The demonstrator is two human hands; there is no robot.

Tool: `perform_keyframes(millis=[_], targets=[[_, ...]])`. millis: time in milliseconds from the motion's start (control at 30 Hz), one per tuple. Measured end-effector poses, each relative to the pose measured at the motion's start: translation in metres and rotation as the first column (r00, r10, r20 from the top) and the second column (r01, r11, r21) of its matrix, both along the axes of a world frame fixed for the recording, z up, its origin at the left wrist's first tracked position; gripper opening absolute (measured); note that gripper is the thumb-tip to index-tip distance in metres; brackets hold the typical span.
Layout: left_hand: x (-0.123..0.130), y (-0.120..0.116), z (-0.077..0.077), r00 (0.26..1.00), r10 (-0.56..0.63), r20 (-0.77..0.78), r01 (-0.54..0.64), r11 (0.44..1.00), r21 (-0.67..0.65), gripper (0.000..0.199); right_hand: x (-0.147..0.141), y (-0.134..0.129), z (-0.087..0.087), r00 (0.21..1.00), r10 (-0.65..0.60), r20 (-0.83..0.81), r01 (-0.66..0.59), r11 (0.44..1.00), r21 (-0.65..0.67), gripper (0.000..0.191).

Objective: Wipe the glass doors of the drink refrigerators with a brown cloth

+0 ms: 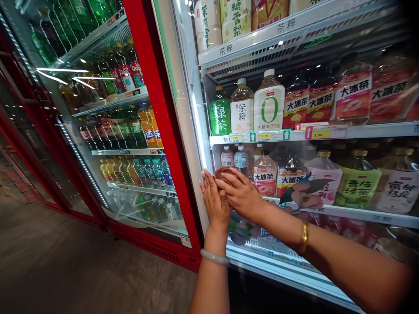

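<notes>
Braceleted forearms (343, 253), left hand (216, 203) straight-fingered, right hand (247, 196) of unclear grip, before 大冰茶 bottle (265, 178) and "0" bottle (269, 104).

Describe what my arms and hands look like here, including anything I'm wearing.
Your left hand and right hand are both ungloved, and no sleeves show. The left wrist wears a smooth, pale greyish bangle; the right, a shiny gold-coloured bangle.

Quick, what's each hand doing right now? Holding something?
Left hand: fingers nearly straight; whether it grips anything can't be told.
Right hand: fingers bent, by a brownish round thing; whether it holds that can't be told.
</notes>
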State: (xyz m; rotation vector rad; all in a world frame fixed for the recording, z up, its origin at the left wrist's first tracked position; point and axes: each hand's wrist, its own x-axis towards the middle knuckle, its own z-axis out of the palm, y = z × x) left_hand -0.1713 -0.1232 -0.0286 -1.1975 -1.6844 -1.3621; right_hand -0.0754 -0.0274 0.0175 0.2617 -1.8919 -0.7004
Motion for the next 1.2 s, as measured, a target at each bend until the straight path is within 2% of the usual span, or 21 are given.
perform_keyframes(millis=[100,200,267,333,433,500,567,633,700,800,900,967,1033,1133,1200], targets=[[0.015,0.008,-0.009,0.992,-0.046,-0.119,0.034,0.994,-0.1,0.085,0.049,0.015,-0.016,0.997,-0.012,0.073,0.011,1.0,0.013,0.021],[0.036,0.021,-0.017,0.972,-0.09,-0.216,0.053,0.984,-0.169,0.082,0.093,0.032,-0.009,0.998,-0.069,-0.012,0.068,0.996,-0.06,0.016],[0.048,0.029,-0.021,0.961,-0.086,-0.264,0.045,0.986,-0.158,0.081,0.102,0.035,-0.001,0.987,-0.124,-0.106,0.108,0.983,-0.147,0.016],[0.055,0.037,-0.025,0.963,-0.051,-0.265,0.023,0.994,-0.108,0.082,0.098,0.034,0.0,0.977,-0.133,-0.169,0.1,0.976,-0.192,0.015],[0.064,0.045,-0.03,0.972,0.015,-0.236,-0.026,0.999,-0.046,0.088,0.099,0.033,-0.019,0.986,-0.074,-0.149,0.051,0.987,-0.152,0.016],[0.071,0.048,-0.033,0.954,0.006,-0.298,-0.033,0.996,-0.086,0.09,0.118,0.04,-0.037,0.993,-0.073,-0.088,0.061,0.989,-0.136,0.018],[0.082,0.052,-0.035,0.921,-0.033,-0.388,-0.028,0.988,-0.15,0.086,0.151,0.052,-0.048,0.992,-0.109,-0.06,0.098,0.982,-0.164,0.017],[0.096,0.058,-0.036,0.896,-0.063,-0.44,-0.024,0.982,-0.188,0.082,0.183,0.064,-0.049,0.981,-0.164,-0.104,0.138,0.966,-0.217,0.013],[0.112,0.067,-0.035,0.883,-0.083,-0.462,-0.014,0.979,-0.202,0.083,0.203,0.072,-0.043,0.954,-0.229,-0.193,0.163,0.937,-0.308,0.013],[0.133,0.083,-0.033,0.883,-0.099,-0.459,0.004,0.979,-0.202,0.083,0.207,0.074,-0.04,0.923,-0.277,-0.266,0.158,0.905,-0.396,0.019],[0.149,0.096,-0.033,0.902,-0.072,-0.426,-0.002,0.985,-0.171,0.084,0.21,0.076,-0.057,0.954,-0.21,-0.211,0.137,0.939,-0.315,0.018],[0.156,0.103,-0.034,0.911,-0.046,-0.411,-0.018,0.988,-0.152,0.085,0.225,0.083,-0.071,0.972,-0.179,-0.151,0.136,0.956,-0.259,0.017],[0.164,0.108,-0.035,0.915,-0.026,-0.403,-0.035,0.989,-0.141,0.084,0.249,0.093,-0.078,0.97,-0.2,-0.136,0.16,0.952,-0.26,0.019],[0.182,0.117,-0.038,0.892,-0.063,-0.449,-0.001,0.99,-0.142,0.081,0.277,0.106,-0.075,0.94,-0.272,-0.203,0.191,0.918,-0.347,0.019],[0.198,0.125,-0.04,0.855,-0.134,-0.501,0.069,0.987,-0.146,0.079,0.28,0.107,-0.072,0.917,-0.307,-0.256,0.182,0.891,-0.416,0.018]])
